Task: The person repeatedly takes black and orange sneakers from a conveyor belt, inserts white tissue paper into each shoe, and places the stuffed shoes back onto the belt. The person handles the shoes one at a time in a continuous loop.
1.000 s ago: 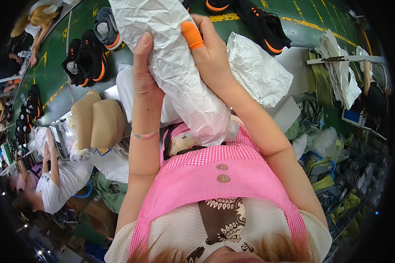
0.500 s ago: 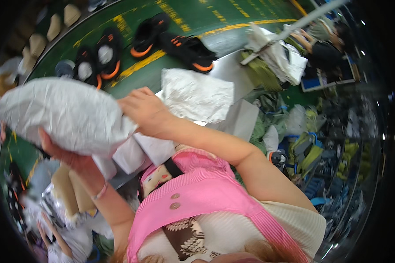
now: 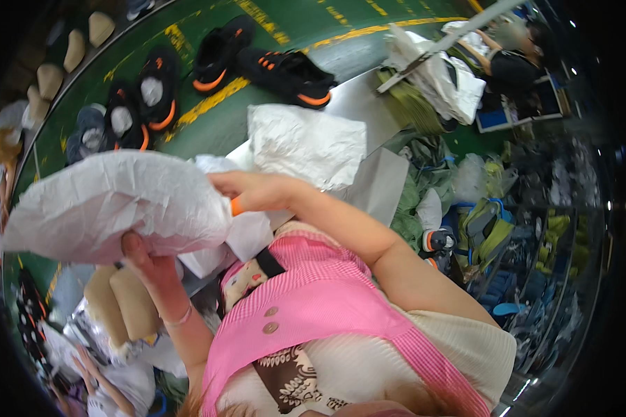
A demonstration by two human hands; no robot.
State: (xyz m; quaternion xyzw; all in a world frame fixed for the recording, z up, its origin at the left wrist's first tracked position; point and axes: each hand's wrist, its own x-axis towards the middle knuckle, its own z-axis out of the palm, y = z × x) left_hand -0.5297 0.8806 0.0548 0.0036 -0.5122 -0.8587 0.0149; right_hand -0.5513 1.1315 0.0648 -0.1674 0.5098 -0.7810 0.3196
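A large, rounded bundle of creased white paper (image 3: 111, 201) is held up at the left, in front of my body. My left hand (image 3: 147, 260) grips its near underside, with the thumb showing on the paper and the other fingers hidden. At the bundle's right end my right hand (image 3: 254, 192) is closed, its fingertips partly hidden. A small orange edge (image 3: 236, 206) shows there beside the paper; what lies inside is covered. Just beyond my right hand lies a crumpled white paper sheet (image 3: 306, 146) on a grey work surface (image 3: 377, 184).
Black shoes with orange soles (image 3: 289, 73) stand on the green surface beyond, some with white stuffing. Olive-green pieces and white sheets (image 3: 431, 76) are stacked far right under a metal bar. Racks of shoes (image 3: 528, 278) fill the right. Other people sit far right and lower left.
The bundle has tilted and turned, its right end shifting right. My left thumb has moved right along its underside. My right hand has moved slightly lower and right, and an orange edge now shows.
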